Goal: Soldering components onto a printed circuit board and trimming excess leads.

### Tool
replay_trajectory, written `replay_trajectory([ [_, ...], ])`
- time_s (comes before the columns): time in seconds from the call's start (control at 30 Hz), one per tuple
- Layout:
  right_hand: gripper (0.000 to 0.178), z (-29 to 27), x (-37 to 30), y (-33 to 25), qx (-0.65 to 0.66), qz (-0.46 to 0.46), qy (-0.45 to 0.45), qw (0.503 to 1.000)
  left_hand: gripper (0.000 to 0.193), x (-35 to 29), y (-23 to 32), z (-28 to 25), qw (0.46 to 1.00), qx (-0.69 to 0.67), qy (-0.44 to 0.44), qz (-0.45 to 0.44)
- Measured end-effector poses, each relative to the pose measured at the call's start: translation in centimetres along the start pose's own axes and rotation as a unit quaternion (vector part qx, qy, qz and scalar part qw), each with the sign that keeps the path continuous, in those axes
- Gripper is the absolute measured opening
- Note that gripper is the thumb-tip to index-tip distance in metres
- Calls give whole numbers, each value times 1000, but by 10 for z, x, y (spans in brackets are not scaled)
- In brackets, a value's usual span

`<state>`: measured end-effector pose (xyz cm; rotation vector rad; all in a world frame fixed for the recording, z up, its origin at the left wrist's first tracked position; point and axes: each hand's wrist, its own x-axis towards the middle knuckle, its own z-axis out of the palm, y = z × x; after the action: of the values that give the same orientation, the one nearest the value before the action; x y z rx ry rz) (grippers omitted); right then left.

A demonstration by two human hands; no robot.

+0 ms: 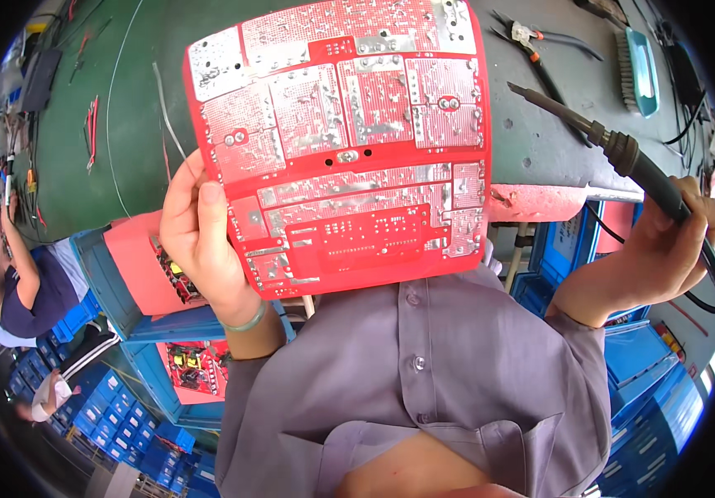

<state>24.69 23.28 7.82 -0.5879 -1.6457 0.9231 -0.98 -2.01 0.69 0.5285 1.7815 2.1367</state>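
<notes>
A large red circuit board (pixel 307 158) with silvery solder areas is held up in front of my chest, its soldered side showing. My left hand (pixel 200 232) pinches it by the left edge, thumb on the near face and the other fingers partly hidden behind. In my right hand (pixel 673 249) is a soldering iron (pixel 623 153), gripped round its dark handle. Its tip points up and left, off the board's right edge and apart from it. A solder wire (pixel 166 112) stretches up from behind the board near my left fingers.
On the green bench (pixel 146 50) lie cutters (pixel 540 37), a blue brush (pixel 639 70) and red wires (pixel 92 129). Blue crates with pink foam (pixel 137 257) and more boards (pixel 194 365) stand at the bench's near side. Another person (pixel 42 282) sits at far left.
</notes>
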Motion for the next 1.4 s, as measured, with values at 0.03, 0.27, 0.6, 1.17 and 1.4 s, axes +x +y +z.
replay_trajectory([
  [0.03,24,0,0,-1,1,13,12,1000,33,-1,0,1,1000,19,1,13],
  [0.27,27,-2,-3,-1,-189,-68,47,978,35,-4,-1,2,998,31,-11,48],
  [0.6,17,-31,-11,10,185,121,64,973,33,-8,-10,-2,998,19,11,57],
  [1.17,22,-21,-14,12,91,100,187,973,33,-11,-5,6,999,21,33,19],
  [1.4,23,-18,-14,13,58,103,173,978,31,-13,-4,8,999,-6,40,17],
])
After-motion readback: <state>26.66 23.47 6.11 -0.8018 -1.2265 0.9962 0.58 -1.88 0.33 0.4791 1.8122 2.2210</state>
